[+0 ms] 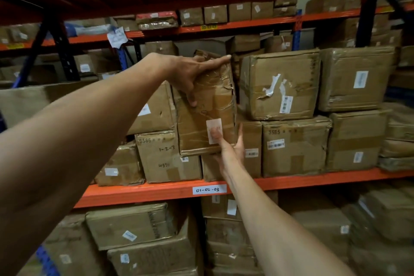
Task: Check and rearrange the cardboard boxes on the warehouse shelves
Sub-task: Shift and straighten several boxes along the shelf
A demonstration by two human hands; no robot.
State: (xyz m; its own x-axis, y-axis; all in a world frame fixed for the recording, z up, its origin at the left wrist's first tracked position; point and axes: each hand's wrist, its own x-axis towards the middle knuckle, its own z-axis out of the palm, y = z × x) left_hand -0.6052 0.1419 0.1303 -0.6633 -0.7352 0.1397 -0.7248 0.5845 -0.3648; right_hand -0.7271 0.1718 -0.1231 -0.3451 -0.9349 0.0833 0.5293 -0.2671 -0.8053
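Note:
A tall, taped cardboard box (209,105) with a white label stands upright in the upper row of the middle shelf, tilted slightly and sticking out toward me. My left hand (192,71) grips its top edge, fingers over the top and thumb down the front. My right hand (230,145) holds its bottom right corner from below, thumb on the label. It rests on lower boxes, one marked "1-2-3" (165,154). To its right sit a torn-label box (280,84) and a box marked "3585" (295,145).
The orange shelf beam (313,180) carries a tag "01-02-03" (207,190). More boxes fill the shelf below (134,226) and the one above (215,14). Dark blue uprights (60,45) stand at left and right. A narrow gap separates the held box from the torn-label box.

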